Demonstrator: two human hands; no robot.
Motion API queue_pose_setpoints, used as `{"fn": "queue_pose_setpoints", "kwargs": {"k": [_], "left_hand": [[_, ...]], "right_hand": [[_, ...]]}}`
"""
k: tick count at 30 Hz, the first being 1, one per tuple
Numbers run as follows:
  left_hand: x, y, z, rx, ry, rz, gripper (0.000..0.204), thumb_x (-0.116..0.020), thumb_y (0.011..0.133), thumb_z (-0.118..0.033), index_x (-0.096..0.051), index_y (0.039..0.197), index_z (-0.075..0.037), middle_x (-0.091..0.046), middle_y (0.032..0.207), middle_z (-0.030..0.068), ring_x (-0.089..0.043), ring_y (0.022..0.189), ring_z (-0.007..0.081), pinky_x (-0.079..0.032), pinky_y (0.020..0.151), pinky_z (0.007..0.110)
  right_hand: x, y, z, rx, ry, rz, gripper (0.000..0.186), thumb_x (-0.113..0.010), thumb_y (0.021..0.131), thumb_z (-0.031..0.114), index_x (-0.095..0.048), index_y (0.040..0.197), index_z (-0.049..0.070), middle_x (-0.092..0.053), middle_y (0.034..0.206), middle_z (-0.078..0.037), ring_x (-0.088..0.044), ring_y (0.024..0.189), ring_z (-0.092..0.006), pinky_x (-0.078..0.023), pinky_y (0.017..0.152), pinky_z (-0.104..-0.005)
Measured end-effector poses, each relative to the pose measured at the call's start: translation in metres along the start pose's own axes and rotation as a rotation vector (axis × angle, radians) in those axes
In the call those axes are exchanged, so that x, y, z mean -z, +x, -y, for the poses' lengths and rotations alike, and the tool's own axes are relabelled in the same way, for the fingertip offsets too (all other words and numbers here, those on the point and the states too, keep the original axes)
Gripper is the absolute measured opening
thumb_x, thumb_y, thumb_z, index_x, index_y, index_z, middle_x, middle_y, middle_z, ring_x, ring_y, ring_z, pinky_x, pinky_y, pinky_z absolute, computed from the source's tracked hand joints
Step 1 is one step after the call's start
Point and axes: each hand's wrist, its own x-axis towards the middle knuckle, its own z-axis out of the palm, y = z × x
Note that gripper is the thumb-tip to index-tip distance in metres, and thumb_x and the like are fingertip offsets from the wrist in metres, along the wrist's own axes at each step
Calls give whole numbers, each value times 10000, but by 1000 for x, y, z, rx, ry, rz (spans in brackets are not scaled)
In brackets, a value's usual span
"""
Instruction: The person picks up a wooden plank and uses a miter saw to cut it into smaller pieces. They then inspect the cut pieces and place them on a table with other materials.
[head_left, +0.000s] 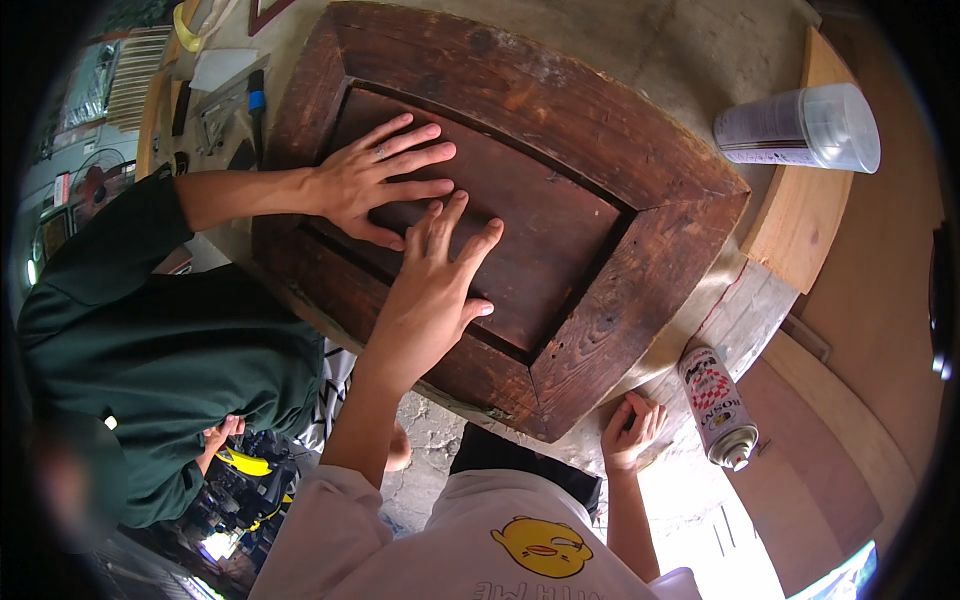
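Note:
A dark brown wooden door panel (480, 250) with a raised frame lies flat on the work table. My left hand (425, 300) rests on its recessed middle, fingers spread and holding nothing. Beside it, touching the same recess, is the spread hand (375, 185) of a co-worker in a dark green shirt, with a ring on one finger. At the table's near edge, just off the panel's lower right corner, lies my right hand (633, 430), its fingers curled in with nothing visible in them. A spray can (715, 405) with red checks lies on its side to the right of that hand.
A clear-capped cylindrical container (800, 128) lies at the far right, near a light wooden board (800, 220). At the far left are a blue-banded brush (257, 100) and several small tools. The co-worker (190, 350) stands close on my left.

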Motion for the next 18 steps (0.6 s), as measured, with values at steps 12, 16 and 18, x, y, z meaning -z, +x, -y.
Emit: {"fn": "queue_pose_setpoints", "kwargs": {"k": [12, 16, 18], "left_hand": [[0, 0, 1, -10, 18, -19, 831, -798, 727, -131, -395, 1452, -169, -225, 1540, 192, -235, 1411, 436, -316, 1108, 562], [-2, 0, 2, -18, 14, -25, 828, -799, 727, -137, -397, 1451, -171, -228, 1539, 189, -240, 1413, 423, -328, 1108, 544], [-2, 0, 3, -16, 17, -23, 830, -800, 727, -137, -397, 1451, -171, -229, 1539, 188, -243, 1413, 421, -332, 1108, 538]], "right_hand": [[-1, 1, 2, -17, -14, 6, 216, -596, 834, -9, -585, 1025, 92, -585, 834, -83, -527, 742, -270, -385, 742, -389], [0, 1, 3, 1, -1, 1, 196, -580, 850, -14, -584, 1024, 77, -584, 838, -86, -522, 731, -264, -384, 741, -385], [0, 2, 4, 3, -1, 1, 195, -577, 852, -15, -584, 1025, 73, -585, 840, -87, -523, 731, -264, -384, 742, -383]]}}
